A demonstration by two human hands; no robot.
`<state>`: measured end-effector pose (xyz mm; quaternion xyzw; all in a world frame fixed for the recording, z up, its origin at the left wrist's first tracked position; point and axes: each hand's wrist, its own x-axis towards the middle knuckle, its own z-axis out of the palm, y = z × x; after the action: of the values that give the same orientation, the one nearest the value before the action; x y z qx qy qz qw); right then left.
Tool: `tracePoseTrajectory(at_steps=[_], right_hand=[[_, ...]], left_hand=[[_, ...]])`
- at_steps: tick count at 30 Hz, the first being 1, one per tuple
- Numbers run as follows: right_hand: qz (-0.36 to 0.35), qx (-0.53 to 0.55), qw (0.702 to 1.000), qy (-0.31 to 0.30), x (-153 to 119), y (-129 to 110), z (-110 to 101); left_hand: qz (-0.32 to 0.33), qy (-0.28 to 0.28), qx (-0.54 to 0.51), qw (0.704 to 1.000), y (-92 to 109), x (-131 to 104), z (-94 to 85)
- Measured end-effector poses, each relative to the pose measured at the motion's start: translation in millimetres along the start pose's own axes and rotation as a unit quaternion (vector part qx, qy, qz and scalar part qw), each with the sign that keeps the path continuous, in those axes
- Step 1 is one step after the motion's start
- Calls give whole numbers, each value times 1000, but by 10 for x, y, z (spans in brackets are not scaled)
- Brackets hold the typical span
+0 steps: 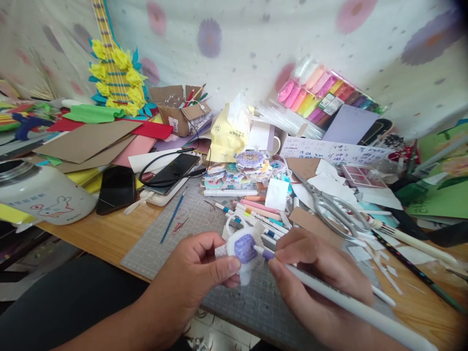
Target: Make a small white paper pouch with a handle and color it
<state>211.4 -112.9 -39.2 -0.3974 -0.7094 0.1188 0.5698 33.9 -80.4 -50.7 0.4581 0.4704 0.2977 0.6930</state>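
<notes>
Between the thumb and fingers of my left hand (199, 273) is a small white piece with a purple patch (244, 248); its exact kind I cannot make out. A thin white loop stands up from its top edge. My right hand (318, 268) grips a white marker pen (340, 300) with a purple band near the tip. The pen's tip is at the right edge of the purple patch. Both hands are above a grey cutting mat (161, 243). Several more white markers (252, 219) lie on the mat just behind the held piece.
Scissors (329, 207) and paper scraps lie at the right. A thin blue brush (173, 214) rests on the mat. Phones (175, 168) and a white bottle (47, 192) are at the left. A stack of cutouts (234, 178) and a yellow tissue pack (228, 134) stand behind.
</notes>
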Motion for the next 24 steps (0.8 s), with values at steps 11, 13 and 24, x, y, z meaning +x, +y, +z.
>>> tracePoseTrajectory(at_steps=[11,13,24], right_hand=[[-36,0,998,-48,-23,3,5],[-29,-2,999,-43,-25,8,9],[-8,7,998,-62,-20,-16,-10]], left_hand=[[-2,4,-1,1000,18,1,18],[-2,0,0,1000,18,0,21],[2,-1,6,1000,20,0,23]])
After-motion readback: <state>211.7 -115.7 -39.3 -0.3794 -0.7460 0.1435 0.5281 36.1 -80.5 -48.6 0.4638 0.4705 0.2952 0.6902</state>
